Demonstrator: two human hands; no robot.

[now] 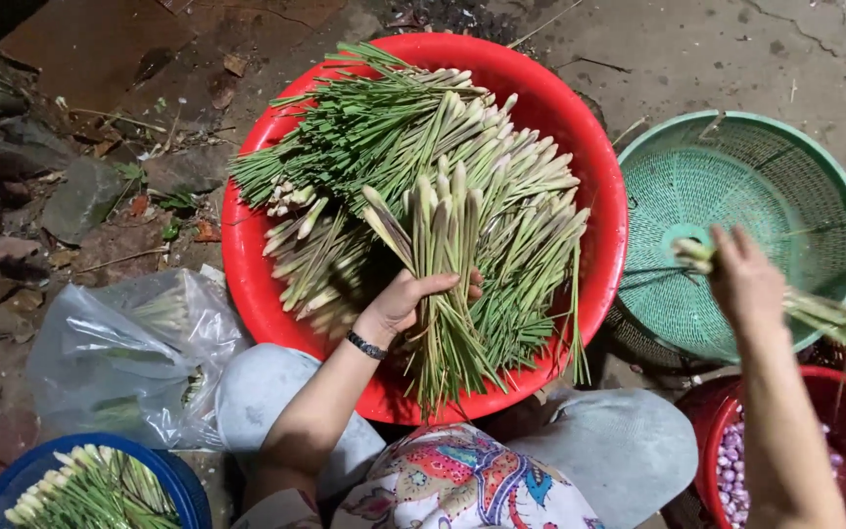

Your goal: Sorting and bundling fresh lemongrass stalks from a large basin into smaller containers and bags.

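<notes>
Your left hand [413, 299] grips a stalk bundle [443, 255] over the red basin's [247, 284] near rim; your right hand [744, 279] clasps loose stalks [834, 318] above the green basket [834, 186]. These few may slip and scatter onto the floor.

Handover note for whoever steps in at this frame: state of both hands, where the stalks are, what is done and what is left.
Left hand: closed around a bunch of green stalks, held over the red basin.
Right hand: gripping a few stalks out to the side, over the green basket.
Loose stalks fill the red basin in a pile.
Done: a blue tub at lower left already holds stalks; a clear plastic bag beside it holds some too.
Left: most of the pile in the basin is still loose; the green basket looks empty.
</notes>
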